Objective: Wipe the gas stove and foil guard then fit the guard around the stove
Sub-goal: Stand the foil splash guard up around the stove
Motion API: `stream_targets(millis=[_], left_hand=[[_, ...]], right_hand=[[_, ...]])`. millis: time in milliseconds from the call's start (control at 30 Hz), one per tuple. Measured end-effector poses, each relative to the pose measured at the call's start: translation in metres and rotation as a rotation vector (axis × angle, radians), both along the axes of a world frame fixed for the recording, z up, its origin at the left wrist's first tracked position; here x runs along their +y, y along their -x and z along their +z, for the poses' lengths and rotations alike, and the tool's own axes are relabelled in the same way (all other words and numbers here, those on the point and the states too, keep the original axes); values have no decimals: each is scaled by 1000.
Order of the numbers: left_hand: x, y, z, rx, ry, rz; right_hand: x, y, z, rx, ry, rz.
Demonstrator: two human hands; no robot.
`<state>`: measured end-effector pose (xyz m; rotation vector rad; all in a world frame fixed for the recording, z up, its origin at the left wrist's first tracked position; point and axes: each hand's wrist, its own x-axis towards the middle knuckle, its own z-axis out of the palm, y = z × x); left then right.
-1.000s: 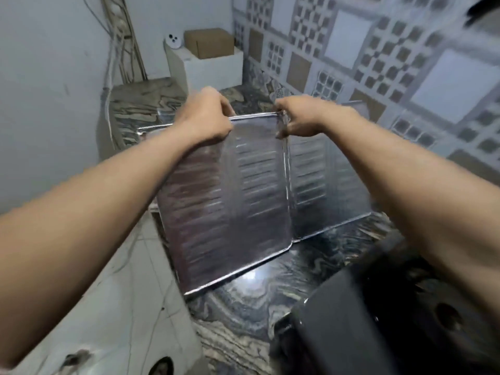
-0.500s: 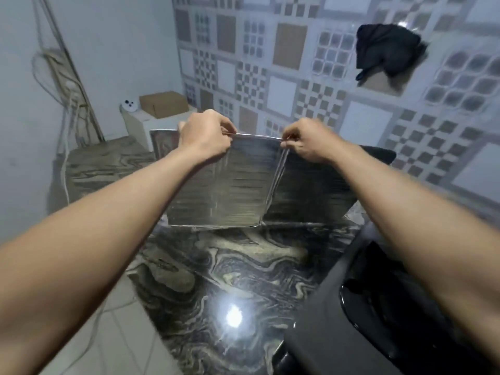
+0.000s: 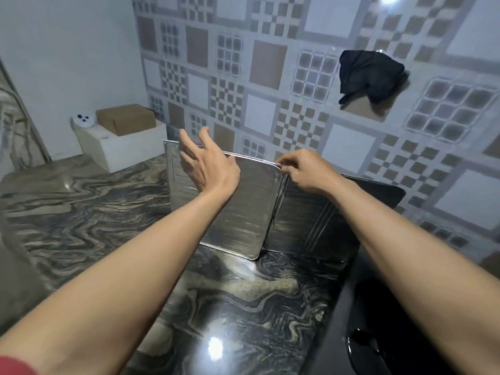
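- Since half a second ago, the left hand [image 3: 209,169] has let go of the top rim and now hangs open, fingers spread, in front of the left panel, holding nothing.
- The right hand [image 3: 303,169] is closed in a pinch on the top edge of the folding silver aluminium-foil guard [image 3: 243,209], at the hinge between two panels.
- That guard stands upright on the glossy black-and-grey marbled stone counter [image 3: 238,299], its panels angled, at 12 o'clock from the viewer.
- The black gas stove [image 3: 378,320] lies at 4 o'clock, just beside the guard's right-hand panel.
- Judging by its thinness, the guard is light, springy and easily creased; best held by the rolled rims near the hinges, not the flat faces.
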<state>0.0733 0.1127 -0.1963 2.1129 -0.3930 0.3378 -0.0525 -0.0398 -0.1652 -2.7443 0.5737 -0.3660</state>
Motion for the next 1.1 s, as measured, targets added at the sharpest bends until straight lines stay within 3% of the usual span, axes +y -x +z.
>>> stream_targets(millis=[100, 200, 500, 667, 833, 1100], left_hand=[[-15, 1, 3, 310, 112, -2], [-25, -2, 1, 481, 186, -104], [-26, -3, 9, 579, 173, -260], [-29, -10, 24, 721, 161, -306], [-30, -8, 29, 666, 129, -380], [-31, -3, 50, 413, -41, -479]], right_hand=[[-7, -6, 1, -19, -14, -20], [-12, -9, 0, -25, -60, -17], [-12, 1, 8, -98, -180, 21], [-20, 2, 2, -55, -2, -17], [-37, 6, -7, 97, 151, -28], [-68, 27, 7, -2, 196, -163]])
